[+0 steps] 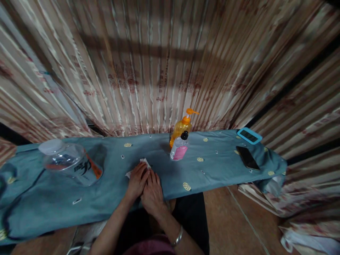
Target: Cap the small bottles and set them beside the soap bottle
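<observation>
My left hand [138, 179] lies on a crumpled white tissue [145, 162], its fingers bent over it. Bits of the tissue stick out beyond the fingertips and at the left side of the hand; the rest is hidden underneath. My right hand [152, 191] rests palm down against the left one, fingers stretched forward and lying flat at the tissue's edge. The two hands touch and partly overlap near the table's front edge. To their right stand a clear bottle [179, 148] with a black cap and pink label, and behind it an orange pump bottle [180, 130].
A blue-green patterned cloth [106, 198] covers the narrow table. At the left, a large clear plastic jar [71, 163] with a white lid leans over. A dark phone [248, 158] and a light-blue framed device [249, 136] lie on the right. Pleated curtains [159, 71] hang close behind.
</observation>
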Demonstrator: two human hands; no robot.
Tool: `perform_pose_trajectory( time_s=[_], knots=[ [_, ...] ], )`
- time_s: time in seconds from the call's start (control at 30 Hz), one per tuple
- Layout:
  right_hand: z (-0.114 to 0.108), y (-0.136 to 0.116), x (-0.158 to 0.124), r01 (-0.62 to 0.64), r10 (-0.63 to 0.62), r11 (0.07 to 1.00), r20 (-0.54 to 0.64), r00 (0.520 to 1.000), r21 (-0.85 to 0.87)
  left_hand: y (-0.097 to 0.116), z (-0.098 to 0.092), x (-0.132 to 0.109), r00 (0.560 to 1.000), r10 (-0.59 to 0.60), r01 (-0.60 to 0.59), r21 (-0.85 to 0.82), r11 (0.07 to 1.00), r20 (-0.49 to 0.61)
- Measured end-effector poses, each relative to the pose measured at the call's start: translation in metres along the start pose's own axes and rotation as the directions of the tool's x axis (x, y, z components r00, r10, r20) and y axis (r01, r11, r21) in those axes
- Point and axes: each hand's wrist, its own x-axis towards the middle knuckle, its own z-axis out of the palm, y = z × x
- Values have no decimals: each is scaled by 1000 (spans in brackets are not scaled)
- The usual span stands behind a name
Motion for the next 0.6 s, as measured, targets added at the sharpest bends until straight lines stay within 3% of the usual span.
perform_pose_trajectory(
  time_s=[0.17,0.27,0.37,0.47,0.53,0.6],
  knots=[
    [-9,9,-59,22,-21,999,-31,999,40,-11,6,-6,996,85,-91,173,981,41],
    [-34,48,-94,-48,51,999,-142,989,22,-13,8,-9,990,126,-140,278,950,69],
    [-82,129,-112,-249,217,967,-360,907,-45,-12,7,-10,987,138,-158,306,939,85],
    [-145,232,-117,-403,232,901,-608,759,-158,-9,4,-9,989,109,-136,316,939,102],
    [-185,294,-116,-525,283,825,-651,704,-210,-7,3,-9,990,94,-124,330,936,104],
    [-215,340,-114,-663,398,709,-639,658,-240,-6,2,-9,991,90,-119,349,930,96]
  ],
)
